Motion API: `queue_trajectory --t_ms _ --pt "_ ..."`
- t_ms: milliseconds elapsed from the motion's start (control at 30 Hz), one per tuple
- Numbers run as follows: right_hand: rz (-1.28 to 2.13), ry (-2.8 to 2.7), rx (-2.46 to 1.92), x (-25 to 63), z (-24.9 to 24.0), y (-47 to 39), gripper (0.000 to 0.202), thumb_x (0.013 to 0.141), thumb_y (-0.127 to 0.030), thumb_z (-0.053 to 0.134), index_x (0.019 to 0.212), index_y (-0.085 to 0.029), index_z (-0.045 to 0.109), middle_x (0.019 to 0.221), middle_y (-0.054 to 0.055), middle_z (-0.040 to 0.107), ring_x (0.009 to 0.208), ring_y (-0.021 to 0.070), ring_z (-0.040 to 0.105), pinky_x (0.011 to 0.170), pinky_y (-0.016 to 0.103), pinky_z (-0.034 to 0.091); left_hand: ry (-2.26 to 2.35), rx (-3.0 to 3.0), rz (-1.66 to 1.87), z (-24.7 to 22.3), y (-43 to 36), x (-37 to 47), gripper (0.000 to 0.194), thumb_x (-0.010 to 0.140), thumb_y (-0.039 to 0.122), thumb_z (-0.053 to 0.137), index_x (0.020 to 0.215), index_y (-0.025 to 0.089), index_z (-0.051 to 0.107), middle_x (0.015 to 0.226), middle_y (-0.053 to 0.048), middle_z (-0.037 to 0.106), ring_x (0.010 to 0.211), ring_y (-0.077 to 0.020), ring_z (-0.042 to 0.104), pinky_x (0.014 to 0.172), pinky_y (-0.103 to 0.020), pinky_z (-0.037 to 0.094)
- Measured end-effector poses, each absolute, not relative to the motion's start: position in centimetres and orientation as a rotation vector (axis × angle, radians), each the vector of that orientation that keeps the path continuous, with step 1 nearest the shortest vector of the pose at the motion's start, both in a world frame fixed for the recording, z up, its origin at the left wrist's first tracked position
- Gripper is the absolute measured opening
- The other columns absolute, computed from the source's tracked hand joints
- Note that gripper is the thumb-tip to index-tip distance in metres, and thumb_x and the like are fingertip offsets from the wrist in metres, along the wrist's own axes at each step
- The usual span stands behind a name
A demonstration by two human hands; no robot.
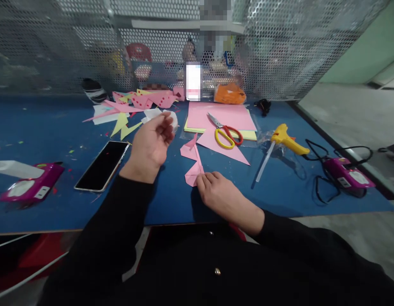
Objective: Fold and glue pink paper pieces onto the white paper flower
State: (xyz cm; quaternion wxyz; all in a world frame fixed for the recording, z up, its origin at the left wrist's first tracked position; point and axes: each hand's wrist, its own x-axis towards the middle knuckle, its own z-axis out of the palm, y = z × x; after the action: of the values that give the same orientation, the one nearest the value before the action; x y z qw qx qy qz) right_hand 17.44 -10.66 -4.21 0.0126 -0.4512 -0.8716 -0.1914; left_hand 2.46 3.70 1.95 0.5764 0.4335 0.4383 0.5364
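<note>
My right hand (219, 192) pinches the lower end of a folded pink paper piece (194, 155) on the blue table. The piece is a narrow strip with two pointed flaps to its left. My left hand (152, 142) is raised to the left of it, palm showing, fingers loosely curled with nothing visible in the palm. Just behind those fingers is a white round thing (174, 122), partly hidden; whether they touch cannot be made out. Scissors (225, 131) with one yellow and one red handle lie on pink paper sheets (216, 114).
A black-screened phone (103, 165) and a purple power strip (32, 183) lie left. Right are a yellow glue gun (287, 140) with its stick and another purple power strip (348, 173). Pink paper cutouts (152, 100) and a lit phone (193, 80) stand near the perforated metal screen (165, 46).
</note>
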Motion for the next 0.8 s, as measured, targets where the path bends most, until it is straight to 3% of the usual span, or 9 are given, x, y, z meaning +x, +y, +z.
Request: queue_trajectory --t_ms 133,167,300,433,500,567,700,800 --pt "-0.682 -2.655 -1.417 17.2 -5.1 -10.7 0.024 0.087 -0.001 0.047 0.103 -0.003 0.065 0.084 0.013 0.071 0.072 0.0228 0.063 0.064 0.034 0.042 1.041 1.292 1.162 -0.1 6.4 4.0 0.004 0.072 0.013 0.07 0.075 0.015 0.072 0.07 -0.002 0.069 0.066 -0.0108 0.059 0.069 -0.024 0.046" --pt "-0.669 -2.635 -1.411 17.4 -5.1 -10.6 0.024 0.088 -0.001 0.048 0.103 -0.004 0.066 0.084 0.012 0.071 0.072 0.0224 0.064 0.065 0.034 0.043 1.064 1.571 1.07 -0.6 6.6 4.2 0.005 0.073 0.015 0.069 0.076 0.016 0.073 0.071 -0.001 0.069 0.067 -0.0113 0.06 0.07 -0.025 0.046" --pt "-0.69 -2.514 -1.376 18.6 -3.8 -9.2 0.023 0.09 -0.002 0.046 0.101 -0.008 0.065 0.089 0.012 0.072 0.081 0.0222 0.065 0.077 0.035 0.046 1.014 1.777 0.934 -1.0 6.6 4.2 0.004 0.07 0.018 0.071 0.071 0.017 0.074 0.068 -0.002 0.071 0.069 -0.015 0.061 0.067 -0.027 0.045" --pt "-0.767 -2.369 -1.468 19.3 -1.0 -7.0 0.027 0.09 0.0 0.039 0.092 -0.012 0.063 0.072 0.007 0.068 0.069 0.02 0.061 0.074 0.034 0.045 0.903 2.054 0.844 0.8 5.5 3.1 0.019 0.081 0.032 0.067 0.071 0.018 0.075 0.07 -0.002 0.073 0.071 -0.0158 0.063 0.066 -0.026 0.045" --pt "-0.799 -2.309 -1.507 19.3 0.4 -6.0 0.031 0.09 0.001 0.035 0.099 -0.01 0.063 0.066 0.006 0.064 0.062 0.0197 0.058 0.069 0.033 0.045 0.81 2.163 0.833 1.5 4.6 2.3 0.028 0.087 0.04 0.061 0.077 0.02 0.077 0.075 -0.002 0.075 0.072 -0.0158 0.064 0.067 -0.026 0.046" --pt "-0.815 -2.274 -1.489 19.0 1.3 -5.2 0.035 0.091 0.0 0.031 0.109 -0.006 0.061 0.064 0.005 0.064 0.06 0.0199 0.058 0.068 0.032 0.046 0.71 2.2 0.864 1.8 3.8 1.5 0.025 0.086 0.042 0.064 0.086 0.021 0.078 0.084 -0.002 0.078 0.077 -0.0164 0.067 0.071 -0.027 0.048" --pt "-0.729 -2.252 -1.345 18.2 1.6 -4.2 0.035 0.096 -0.002 0.029 0.111 -0.008 0.06 0.071 0.006 0.07 0.067 0.0187 0.064 0.087 0.035 0.05 0.694 2.361 0.992 1.3 2.6 0.3 0.018 0.084 0.035 0.067 0.084 0.021 0.077 0.081 -0.004 0.077 0.074 -0.0169 0.067 0.068 -0.029 0.047" --pt "-0.482 -2.06 -1.303 17.8 1.0 -3.8 0.026 0.1 -0.014 0.042 0.121 -0.012 0.057 0.096 0.01 0.076 0.089 0.0209 0.07 0.094 0.039 0.05 0.845 2.241 1.11 1.3 2.3 -0.3 0.016 0.085 0.032 0.065 0.083 0.023 0.078 0.078 -0.003 0.077 0.073 -0.0166 0.066 0.069 -0.03 0.046"
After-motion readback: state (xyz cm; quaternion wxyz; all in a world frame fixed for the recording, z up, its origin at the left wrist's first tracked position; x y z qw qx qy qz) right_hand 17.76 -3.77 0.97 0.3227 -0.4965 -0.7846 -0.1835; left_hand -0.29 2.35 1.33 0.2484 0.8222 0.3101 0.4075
